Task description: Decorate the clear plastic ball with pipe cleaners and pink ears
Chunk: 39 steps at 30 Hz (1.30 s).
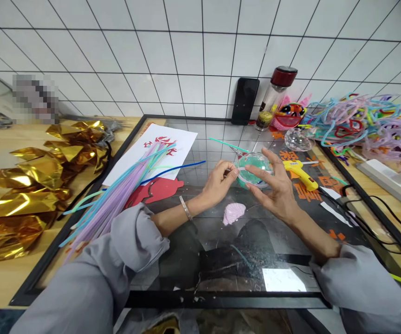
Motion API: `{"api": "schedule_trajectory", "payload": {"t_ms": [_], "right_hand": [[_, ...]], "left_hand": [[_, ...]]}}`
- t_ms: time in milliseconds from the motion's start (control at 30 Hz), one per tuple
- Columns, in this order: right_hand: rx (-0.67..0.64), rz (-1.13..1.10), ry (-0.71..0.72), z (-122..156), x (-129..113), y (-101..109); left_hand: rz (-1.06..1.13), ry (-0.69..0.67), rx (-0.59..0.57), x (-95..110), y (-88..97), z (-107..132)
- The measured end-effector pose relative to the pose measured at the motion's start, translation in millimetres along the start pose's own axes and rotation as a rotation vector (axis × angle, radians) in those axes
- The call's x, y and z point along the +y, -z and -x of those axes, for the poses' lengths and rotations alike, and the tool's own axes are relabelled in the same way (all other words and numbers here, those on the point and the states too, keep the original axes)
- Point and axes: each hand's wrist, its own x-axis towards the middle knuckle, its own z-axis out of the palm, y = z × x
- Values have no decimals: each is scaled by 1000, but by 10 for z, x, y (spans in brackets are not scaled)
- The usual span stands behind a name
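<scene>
A clear plastic ball (pixel 257 160) with green material inside is held just above the dark glass board. My left hand (pixel 218 182) pinches its left edge between thumb and fingertips; anything tiny in that pinch is hidden. Around the ball's right and near sides curve the fingers of my right hand (pixel 277 188), gripping it. A pale pink flattened lump (pixel 234 213) lies on the glass below both hands. To the right of the ball rests a yellow hot glue gun (pixel 303 176). Behind the ball is a thin green pipe cleaner (pixel 226 144).
Purple and blue pipe cleaners (pixel 112 218) lie over white paper (pixel 183 139) and red cut-outs (pixel 160 191). Gold foil (pixel 29 185) covers the left. A phone (pixel 245 100), bottle (pixel 273 99), clear half-shell (pixel 298 140), tangled pipe cleaners (pixel 367 125) and black cord (pixel 378 236) are behind and right.
</scene>
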Motion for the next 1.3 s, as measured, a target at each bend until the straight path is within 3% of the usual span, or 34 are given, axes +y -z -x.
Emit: {"api": "schedule_trajectory", "payload": {"t_ms": [267, 500, 600, 733, 867, 1100, 1300], "right_hand": [[19, 26, 18, 5, -31, 13], [25, -4, -44, 20, 24, 20], [32, -9, -44, 18, 24, 22], [36, -11, -35, 14, 23, 24], [44, -47, -63, 15, 35, 25], [51, -80, -70, 14, 41, 41], [89, -315, -206, 35, 52, 21]], "left_hand": [[65, 16, -16, -8, -34, 13], [267, 190, -95, -68, -19, -34], [206, 117, -114, -136, -21, -83], [173, -65, -239, -165, -31, -107], [216, -45, -334, -131, -51, -104], [229, 9, -287, -98, -48, -115], [69, -6, -205, -43, 24, -90]]}}
